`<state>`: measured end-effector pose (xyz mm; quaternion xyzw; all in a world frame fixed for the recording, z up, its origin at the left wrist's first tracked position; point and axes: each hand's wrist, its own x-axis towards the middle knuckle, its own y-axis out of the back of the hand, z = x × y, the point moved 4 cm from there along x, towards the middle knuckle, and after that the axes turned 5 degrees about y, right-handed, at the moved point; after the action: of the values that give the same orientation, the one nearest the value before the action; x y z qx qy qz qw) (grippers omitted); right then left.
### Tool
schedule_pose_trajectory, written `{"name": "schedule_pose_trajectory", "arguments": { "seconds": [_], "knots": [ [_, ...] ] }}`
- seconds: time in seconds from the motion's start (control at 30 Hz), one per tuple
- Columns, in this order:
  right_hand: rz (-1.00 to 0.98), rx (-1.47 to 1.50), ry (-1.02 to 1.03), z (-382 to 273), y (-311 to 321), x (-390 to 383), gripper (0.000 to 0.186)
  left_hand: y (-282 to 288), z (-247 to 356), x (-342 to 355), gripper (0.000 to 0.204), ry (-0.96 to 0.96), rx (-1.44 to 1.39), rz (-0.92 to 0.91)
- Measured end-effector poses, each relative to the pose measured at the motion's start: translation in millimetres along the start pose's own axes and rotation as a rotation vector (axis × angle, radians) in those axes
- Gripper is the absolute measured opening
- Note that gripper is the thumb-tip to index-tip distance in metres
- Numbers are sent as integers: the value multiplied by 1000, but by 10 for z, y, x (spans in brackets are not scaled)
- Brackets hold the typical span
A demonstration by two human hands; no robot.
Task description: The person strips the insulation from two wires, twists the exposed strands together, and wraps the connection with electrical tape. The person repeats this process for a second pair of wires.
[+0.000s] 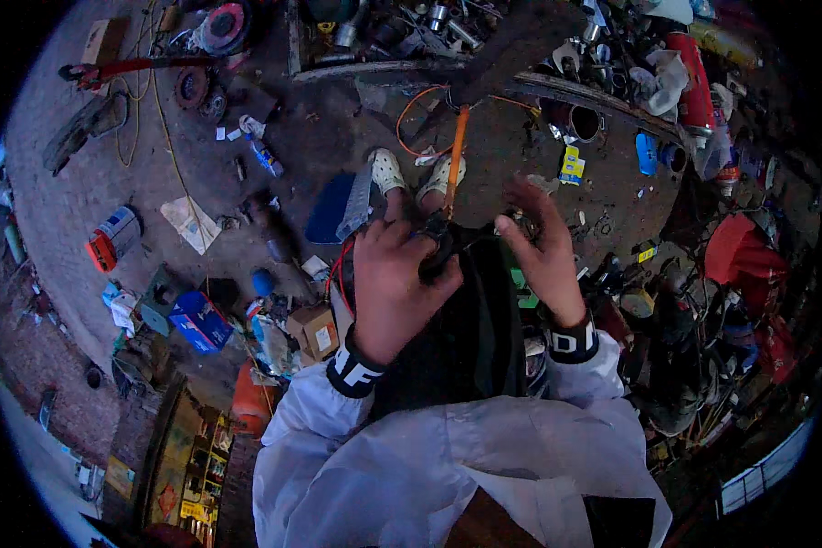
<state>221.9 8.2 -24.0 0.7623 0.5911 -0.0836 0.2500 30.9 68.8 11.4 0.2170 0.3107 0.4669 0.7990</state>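
Note:
In front of my body, my left hand [395, 285] is closed, its thumb and fingers curled round a small dark part [437, 239]. Dim light and the fingers hide what kind of part it is. My right hand [546, 251] is held a little to the right, thumb and fingers apart, with nothing plainly in it. An orange strip [457, 160], a strap or a rod, runs from the dark part away past my shoes. Red wires [341, 279] hang beside my left hand.
Pale clogs [387, 170] stand beyond my hands. A wooden-edged bin of metal parts [374, 68] lies at the far side. A cardboard box [314, 332] and a blue box [200, 321] sit to the left. A red cylinder [690, 82] is at the far right, red cloth [747, 260] nearer.

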Motion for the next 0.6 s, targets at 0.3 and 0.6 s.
{"name": "schedule_pose_trajectory", "arguments": {
  "seconds": [0.3, 0.6],
  "knots": [
    [-480, -149, 405, -198, -126, 319, 47, 70, -14, -30, 26, -41, 12, -69],
    [-783, 87, 445, -6, -391, 456, 50, 165, -49, 4, 25, -107, -188, -88]
  ]
}}
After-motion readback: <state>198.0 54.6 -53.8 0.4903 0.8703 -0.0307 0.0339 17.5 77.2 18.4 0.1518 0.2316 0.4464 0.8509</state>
